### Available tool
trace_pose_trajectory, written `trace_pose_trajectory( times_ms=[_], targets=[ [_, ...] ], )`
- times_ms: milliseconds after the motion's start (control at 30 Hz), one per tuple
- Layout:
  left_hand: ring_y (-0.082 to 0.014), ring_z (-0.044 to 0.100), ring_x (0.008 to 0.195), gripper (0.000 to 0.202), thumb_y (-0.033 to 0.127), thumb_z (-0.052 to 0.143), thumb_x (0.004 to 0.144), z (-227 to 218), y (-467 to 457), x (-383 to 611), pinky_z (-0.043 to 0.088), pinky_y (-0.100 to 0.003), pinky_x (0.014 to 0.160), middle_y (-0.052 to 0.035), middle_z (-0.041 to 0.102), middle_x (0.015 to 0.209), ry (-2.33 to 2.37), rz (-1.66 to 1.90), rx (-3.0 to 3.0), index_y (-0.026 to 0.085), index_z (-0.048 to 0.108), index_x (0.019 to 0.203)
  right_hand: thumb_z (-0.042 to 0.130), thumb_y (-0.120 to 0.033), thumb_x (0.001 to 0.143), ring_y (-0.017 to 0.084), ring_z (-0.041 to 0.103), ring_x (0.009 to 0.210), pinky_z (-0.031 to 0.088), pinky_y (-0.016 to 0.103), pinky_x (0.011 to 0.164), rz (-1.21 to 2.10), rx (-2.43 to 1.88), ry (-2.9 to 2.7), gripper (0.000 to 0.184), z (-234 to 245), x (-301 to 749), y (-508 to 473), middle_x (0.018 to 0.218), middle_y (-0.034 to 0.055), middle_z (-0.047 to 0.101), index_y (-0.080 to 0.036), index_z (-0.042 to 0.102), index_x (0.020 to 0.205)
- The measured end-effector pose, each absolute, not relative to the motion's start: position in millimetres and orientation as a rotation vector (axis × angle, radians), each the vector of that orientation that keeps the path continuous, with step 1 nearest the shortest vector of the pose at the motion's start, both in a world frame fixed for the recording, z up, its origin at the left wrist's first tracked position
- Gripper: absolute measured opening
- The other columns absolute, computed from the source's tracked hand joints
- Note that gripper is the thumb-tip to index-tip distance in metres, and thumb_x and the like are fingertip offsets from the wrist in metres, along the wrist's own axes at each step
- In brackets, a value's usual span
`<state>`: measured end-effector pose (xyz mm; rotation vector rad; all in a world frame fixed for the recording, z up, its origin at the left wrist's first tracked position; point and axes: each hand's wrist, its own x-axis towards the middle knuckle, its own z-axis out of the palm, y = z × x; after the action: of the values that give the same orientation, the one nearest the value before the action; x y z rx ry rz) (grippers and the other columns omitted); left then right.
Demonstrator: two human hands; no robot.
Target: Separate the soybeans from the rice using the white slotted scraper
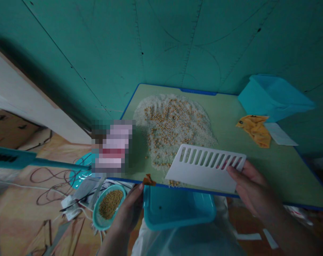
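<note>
Turquoise plastic forms one round bowl (pixel 95 214) of tan beans (pixel 110 204) at near left, below the table (pixel 230 110). The left hand (pixel 130 205) seems closed on the left end of the near bin (pixel 182 209), thumb up, fingers hidden, probably to hold it against the table's near edge under any spill. Mid-table spreads one pile of white grains (pixel 156 101) mixed with beans, too many to count. The right hand (pixel 253 192) pinches one white slotted scraper (pixel 201 177) by its right end, likely leaving its long edge free. At right lie one mustard cloth (pixel 257 131), one white flat piece (pixel 281 135) and a second, far bin (pixel 273 101).
</note>
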<state>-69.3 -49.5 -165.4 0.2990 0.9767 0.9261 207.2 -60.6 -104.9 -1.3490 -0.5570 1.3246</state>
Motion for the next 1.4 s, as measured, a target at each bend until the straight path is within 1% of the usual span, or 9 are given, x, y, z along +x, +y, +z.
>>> trace_pose_trajectory(
  times_ms=[100,233,400,533,700,900,1000,1233,1400],
  targets=[
    [-0.0267,0.064,0.1,0.013,0.029,0.065,0.072,-165,-50,-69,0.042,-0.033,0.095,-0.0024,0.077,0.071,0.938,0.94,0.297,0.02,0.074,0.078,0.069,-0.032,0.072,0.023,0.066,0.081,0.047,0.042,0.083,1.358,-1.352,-0.563,0.02,-106,207,-62,0.085,0.0035,0.071,-0.023,0.062,0.088],
    [-0.0274,0.062,0.103,0.012,0.028,0.065,0.072,-165,-50,-68,0.04,-0.035,0.097,-0.0029,0.076,0.068,0.933,0.929,0.29,0.021,0.073,0.075,0.07,-0.032,0.07,0.024,0.066,0.082,0.046,0.043,0.083,1.351,-1.358,-0.554,0.022,-105,205,-63,0.085,0.0043,0.071,-0.024,0.063,0.09],
    [-0.0257,0.068,0.089,0.013,0.027,0.065,0.072,-166,-50,-68,0.044,-0.034,0.092,-0.0017,0.077,0.071,0.947,0.949,0.303,0.02,0.073,0.078,0.069,-0.033,0.071,0.024,0.065,0.085,0.047,0.042,0.083,1.362,-1.362,-0.583,0.021,-104,205,-65,0.088,0.0057,0.071,-0.023,0.064,0.088],
    [-0.0239,0.07,0.08,0.013,0.028,0.064,0.073,-166,-49,-68,0.046,-0.032,0.089,-0.0007,0.077,0.069,0.928,0.945,0.316,0.02,0.074,0.078,0.07,-0.034,0.07,0.024,0.066,0.081,0.048,0.042,0.081,1.35,-1.39,-0.559,0.021,-101,201,-68,0.086,0.0057,0.071,-0.023,0.065,0.087],
    [-0.0254,0.067,0.091,0.016,0.029,0.065,0.073,-167,-49,-68,0.044,-0.032,0.091,-0.001,0.077,0.071,0.93,0.941,0.305,0.021,0.074,0.083,0.069,-0.034,0.071,0.023,0.066,0.076,0.05,0.039,0.076,1.307,-1.413,-0.54,0.019,-100,199,-69,0.086,0.0058,0.071,-0.023,0.065,0.086],
    [-0.0232,0.066,0.092,0.014,0.027,0.065,0.073,-172,-49,-69,0.044,-0.028,0.09,-0.0001,0.077,0.074,0.909,0.961,0.323,0.021,0.074,0.082,0.07,-0.03,0.071,0.022,0.064,0.087,0.048,0.037,0.081,1.227,-1.318,-0.562,0.018,-100,206,-67,0.089,0.0041,0.07,-0.025,0.065,0.087],
    [-0.0222,0.066,0.093,0.014,0.027,0.065,0.074,-173,-49,-70,0.044,-0.027,0.09,0.0002,0.077,0.076,0.89,0.964,0.332,0.021,0.074,0.082,0.067,-0.032,0.074,0.021,0.065,0.084,0.048,0.037,0.08,1.255,-1.351,-0.555,0.017,-102,198,-72,0.09,0.0037,0.071,-0.026,0.064,0.089],
    [-0.0218,0.068,0.086,0.014,0.026,0.061,0.076,-172,-49,-70,0.044,-0.03,0.09,-0.0012,0.077,0.071,0.863,0.931,0.344,0.02,0.073,0.082,0.067,-0.035,0.074,0.022,0.066,0.079,0.051,0.037,0.074,1.334,-1.32,-0.661,0.022,-124,194,-69,0.093,0.0054,0.07,-0.025,0.061,0.093],
    [-0.0236,0.066,0.092,0.016,0.026,0.061,0.076,-171,-48,-68,0.042,-0.032,0.094,-0.0004,0.077,0.074,0.849,0.963,0.34,0.022,0.073,0.086,0.066,-0.03,0.075,0.02,0.066,0.077,0.052,0.035,0.073,1.242,-1.263,-0.685,0.02,-124,197,-58,0.094,0.0025,0.069,-0.027,0.06,0.094]
  ],
)
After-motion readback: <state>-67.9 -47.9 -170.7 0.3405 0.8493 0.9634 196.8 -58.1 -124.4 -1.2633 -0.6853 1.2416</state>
